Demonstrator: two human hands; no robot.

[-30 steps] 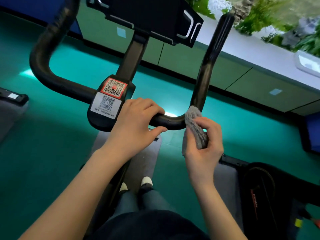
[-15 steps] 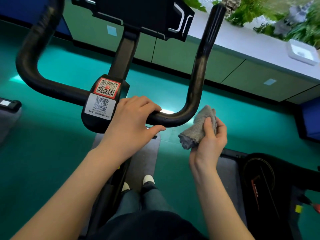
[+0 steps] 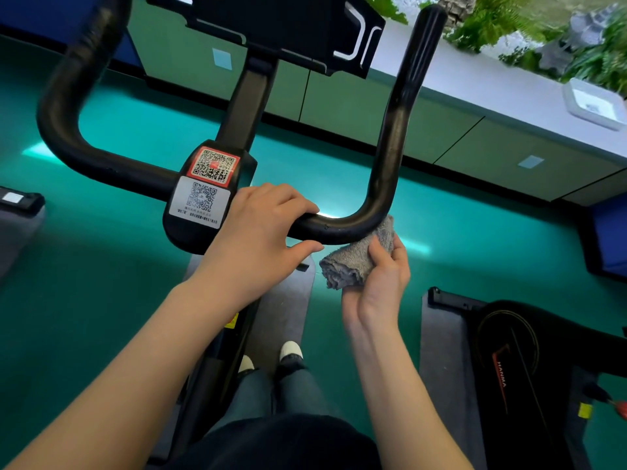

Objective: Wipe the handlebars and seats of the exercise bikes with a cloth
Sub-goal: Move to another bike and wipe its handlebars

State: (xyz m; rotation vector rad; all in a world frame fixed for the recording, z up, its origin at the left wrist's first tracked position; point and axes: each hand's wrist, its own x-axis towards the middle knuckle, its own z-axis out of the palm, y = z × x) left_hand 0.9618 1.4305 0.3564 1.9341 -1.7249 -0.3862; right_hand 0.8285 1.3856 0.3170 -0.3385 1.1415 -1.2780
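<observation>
A black U-shaped handlebar (image 3: 390,137) of an exercise bike fills the upper view, with QR stickers on its centre mount (image 3: 208,188). My left hand (image 3: 261,228) grips the cross bar just right of the mount. My right hand (image 3: 380,279) holds a folded grey cloth (image 3: 359,256), palm turned up, and the cloth's top touches the underside of the handlebar's right bend. The bike's seat is out of sight.
A black console holder (image 3: 288,25) sits above the handlebar. A second bike's black body (image 3: 529,368) stands at the lower right on a grey mat. A white ledge (image 3: 475,79) with plants runs across the back. My feet (image 3: 288,354) are on the teal floor.
My right hand left the bend with the cloth, turned palm up, then came back under the bend so the cloth touches its underside. My left hand has stayed on the bar.
</observation>
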